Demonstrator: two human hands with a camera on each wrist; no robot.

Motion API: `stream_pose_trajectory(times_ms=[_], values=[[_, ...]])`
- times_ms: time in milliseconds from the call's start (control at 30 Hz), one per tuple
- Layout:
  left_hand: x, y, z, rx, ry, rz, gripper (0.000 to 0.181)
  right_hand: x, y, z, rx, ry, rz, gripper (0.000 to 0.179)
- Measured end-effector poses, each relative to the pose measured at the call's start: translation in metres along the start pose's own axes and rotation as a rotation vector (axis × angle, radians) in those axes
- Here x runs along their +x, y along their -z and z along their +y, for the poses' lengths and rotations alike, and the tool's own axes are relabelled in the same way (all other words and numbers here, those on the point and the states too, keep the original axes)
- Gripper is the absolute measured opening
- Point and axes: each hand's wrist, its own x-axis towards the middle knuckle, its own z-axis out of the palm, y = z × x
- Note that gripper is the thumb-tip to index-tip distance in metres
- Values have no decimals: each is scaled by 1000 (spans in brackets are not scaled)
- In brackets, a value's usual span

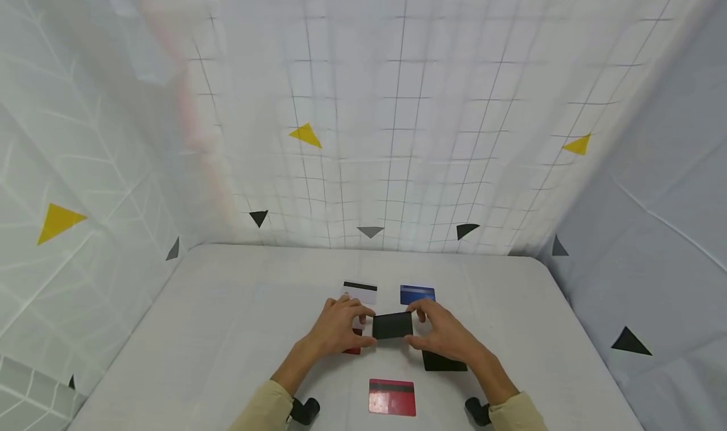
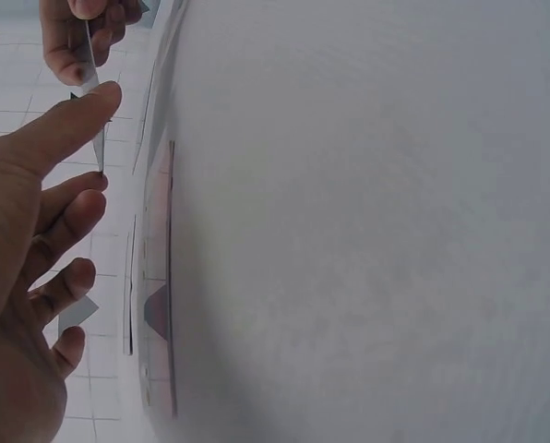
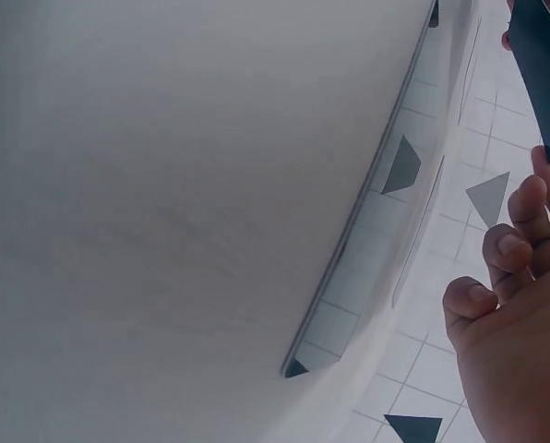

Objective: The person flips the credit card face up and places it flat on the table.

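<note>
A black card [image 1: 392,325] is held level above the white table between both hands. The left hand [image 1: 339,327] pinches its left edge with thumb and index finger. At the right edge, the right hand [image 1: 445,331] grips it the same way. The left wrist view catches this card [image 2: 99,148] almost edge-on, while the right wrist view shows its dark face [image 3: 541,69] with a light patch. Under the left hand lies a red card [image 1: 353,351], partly hidden. Another black card [image 1: 444,362] lies partly covered by the right hand and forearm.
Beyond the hands lie a white card [image 1: 362,294] with a black stripe and a blue card [image 1: 417,293]. A pinkish-red card [image 1: 392,398] with a dark stripe lies nearer the person. White sheets [image 1: 363,103] with grid lines and triangles enclose the table [image 1: 238,330].
</note>
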Motion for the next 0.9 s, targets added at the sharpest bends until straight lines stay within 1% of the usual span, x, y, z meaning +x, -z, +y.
stream_pose_trajectory(times_ms=[167, 567, 900], values=[[2, 0, 0, 4, -10, -5, 54, 0, 1, -2, 41, 24, 25, 58], [4, 0, 0, -2, -9, -12, 54, 2, -2, -3, 114, 43, 26, 61], [5, 1, 2, 14, -18, -27, 53, 2, -3, -6, 124, 58, 31, 57]])
